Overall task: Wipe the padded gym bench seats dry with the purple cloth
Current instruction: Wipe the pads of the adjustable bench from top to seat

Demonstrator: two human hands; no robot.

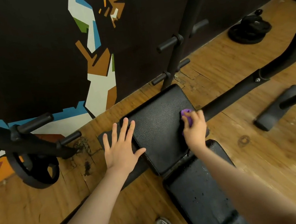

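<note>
Head view, black padded seat [157, 129] as landmark, right hand [194, 129] gripping purple cloth [186, 114] at its right edge, left hand [121, 147] open, fingers spread flat on its left edge, second pad [198, 191] nearer, speckled with droplets.

My left hand [121, 147] lies flat, fingers spread, on the left edge of the upper seat pad [160, 129] at frame centre; my right hand [194, 129] grips the purple cloth [186, 114] against its right edge.
</note>
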